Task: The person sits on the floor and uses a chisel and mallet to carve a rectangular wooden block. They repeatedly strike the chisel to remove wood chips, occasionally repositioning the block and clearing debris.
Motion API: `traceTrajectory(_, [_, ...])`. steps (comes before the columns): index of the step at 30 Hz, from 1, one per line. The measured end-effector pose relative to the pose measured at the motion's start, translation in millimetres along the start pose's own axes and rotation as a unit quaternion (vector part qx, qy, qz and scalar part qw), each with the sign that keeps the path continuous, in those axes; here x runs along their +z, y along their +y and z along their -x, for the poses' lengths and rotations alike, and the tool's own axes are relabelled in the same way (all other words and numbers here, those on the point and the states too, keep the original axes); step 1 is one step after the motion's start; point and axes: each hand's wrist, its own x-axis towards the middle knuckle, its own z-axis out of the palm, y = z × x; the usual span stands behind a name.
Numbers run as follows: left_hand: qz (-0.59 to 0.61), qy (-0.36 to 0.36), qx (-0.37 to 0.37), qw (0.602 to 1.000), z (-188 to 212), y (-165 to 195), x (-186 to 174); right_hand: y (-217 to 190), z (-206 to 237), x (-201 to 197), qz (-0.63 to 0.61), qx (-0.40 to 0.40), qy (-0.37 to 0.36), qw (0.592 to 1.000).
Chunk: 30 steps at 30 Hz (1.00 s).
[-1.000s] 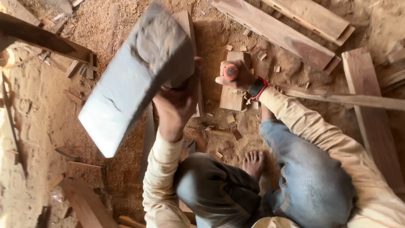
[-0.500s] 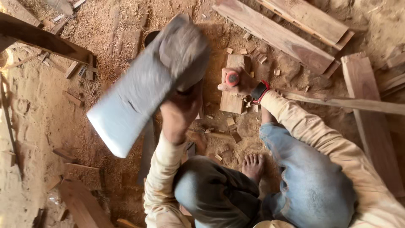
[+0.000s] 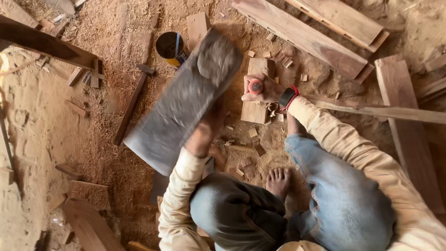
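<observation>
1. Over the last second the big grey wooden mallet [image 3: 183, 100], blurred with motion, had swung from high and close to the camera down and to the right, its rounded head nearer the tool under the right hand [image 3: 260, 90] — by my reading, a blow under way.
2. The left hand [image 3: 206, 132] was closed around the mallet's lower end, arm raised in a cream sleeve.
3. The right hand had stayed where it was, gripped around a red-handled tool [image 3: 255, 87], likely a chisel, held upright on the small wooden block [image 3: 254, 90] lying on the floor just below that hand.
4. The block had not shifted between the frames, and chips lay scattered on both sides of it.
5. The floor [image 3: 60, 116] was bare earth thick with sawdust — no counter anywhere.
6. Beyond the left hand stood a dark tin can [image 3: 169, 46] with a stick in it, and a loose wooden handle [image 3: 132, 104] lay left of the mallet.
7. Long planks [image 3: 306, 37] lay beyond and to the right of the right hand.
8. A bare foot [image 3: 278, 181] rested below the block, between the knees.
</observation>
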Motion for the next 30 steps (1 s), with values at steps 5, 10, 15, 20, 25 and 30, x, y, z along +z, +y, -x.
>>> traceTrajectory(5, [-0.091,-0.072,0.054,0.992,-12,4,18,1,0,0,0.01,-0.015,0.014,1.0])
traceTrajectory(10, [-0.113,0.004,0.085,0.99,-7,26,10,-7,8,-7,-0.026,-0.015,0.042,0.999])
traceTrajectory(15, [-0.12,-0.024,0.061,0.991,7,3,27,-7,6,-12,-0.015,0.001,0.013,1.0])
traceTrajectory(20, [-0.19,-0.116,0.013,0.975,3,-20,41,-6,12,-5,-0.022,0.019,0.019,0.999])
traceTrajectory(25, [-0.07,-0.068,0.002,0.995,9,-3,31,-2,-18,-39,-0.207,0.11,0.215,0.948])
traceTrajectory(30, [0.173,0.049,0.098,0.979,19,-12,36,10,-12,-113,-0.379,0.066,0.606,0.696])
